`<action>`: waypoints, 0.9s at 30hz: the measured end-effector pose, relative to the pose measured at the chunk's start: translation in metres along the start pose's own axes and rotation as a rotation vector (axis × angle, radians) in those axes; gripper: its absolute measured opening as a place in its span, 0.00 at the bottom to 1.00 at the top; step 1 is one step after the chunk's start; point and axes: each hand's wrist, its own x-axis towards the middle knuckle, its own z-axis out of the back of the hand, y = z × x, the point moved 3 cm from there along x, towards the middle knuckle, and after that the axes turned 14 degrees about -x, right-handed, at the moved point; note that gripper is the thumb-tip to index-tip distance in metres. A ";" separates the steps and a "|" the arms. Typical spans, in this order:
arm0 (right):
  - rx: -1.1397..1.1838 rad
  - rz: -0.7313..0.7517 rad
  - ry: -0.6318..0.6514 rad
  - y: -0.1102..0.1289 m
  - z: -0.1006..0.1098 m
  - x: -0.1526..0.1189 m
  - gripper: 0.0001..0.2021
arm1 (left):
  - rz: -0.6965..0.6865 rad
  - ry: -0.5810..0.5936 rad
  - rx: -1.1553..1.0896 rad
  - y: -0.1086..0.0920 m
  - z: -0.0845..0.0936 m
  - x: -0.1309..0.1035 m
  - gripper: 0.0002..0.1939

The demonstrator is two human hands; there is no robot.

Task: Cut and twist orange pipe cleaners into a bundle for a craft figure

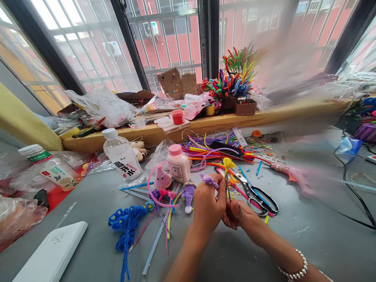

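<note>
Two hands meet; the left hand (pixel 209 201) and right hand (pixel 239 214) pinch around a thin metal tool (pixel 228 190); a fuzzy yellow piece (pixel 229 163) is at its tip; black-handled scissors (pixel 258 198) lie near.

Cannot see most fingertips of the bare left hand (pixel 209 199), curled away, or the lower end of the slim dark piece (pixel 228 190), lost near the bare right hand (pixel 237 215). Cannot tell stem from tool there, below the yellow fuzzy flower (pixel 229 163). Cut off at bottom: white rectangular device with rounded corners (pixel 55 250). Cropped at right: purple yarn bundle (pixel 367 132). Blurred: pink plastic pistol-shaped tool (pixel 298 179). Too small to read: fine print on the white paper tag (pixel 239 136).
</note>
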 end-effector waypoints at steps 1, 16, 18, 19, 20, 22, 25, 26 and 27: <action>-0.003 0.000 -0.008 -0.001 0.000 0.000 0.31 | -0.001 0.003 -0.002 0.000 0.000 0.000 0.09; -0.042 -0.020 -0.078 -0.007 0.002 0.005 0.29 | 0.064 0.003 -0.011 0.004 -0.003 0.000 0.09; -0.085 -0.017 -0.106 -0.008 0.003 0.005 0.29 | 0.074 -0.010 -0.011 0.005 -0.002 0.000 0.09; -0.113 -0.010 -0.121 -0.008 0.004 0.005 0.29 | 0.081 -0.014 -0.014 0.004 -0.002 0.000 0.09; -0.141 -0.003 -0.133 -0.008 0.005 0.005 0.28 | 0.089 -0.019 -0.021 0.004 -0.002 0.000 0.09; -0.189 0.011 -0.151 -0.007 0.006 0.005 0.28 | 0.106 -0.025 -0.050 0.003 -0.001 0.001 0.09; -0.239 0.021 -0.161 -0.006 0.008 0.005 0.28 | 0.139 -0.041 -0.143 0.003 -0.001 0.001 0.09; -0.250 0.022 -0.157 -0.006 0.008 0.005 0.29 | 0.159 -0.050 -0.188 0.004 0.000 0.001 0.10; -0.258 0.019 -0.156 -0.006 0.008 0.006 0.29 | 0.181 -0.060 -0.237 0.005 0.000 0.001 0.10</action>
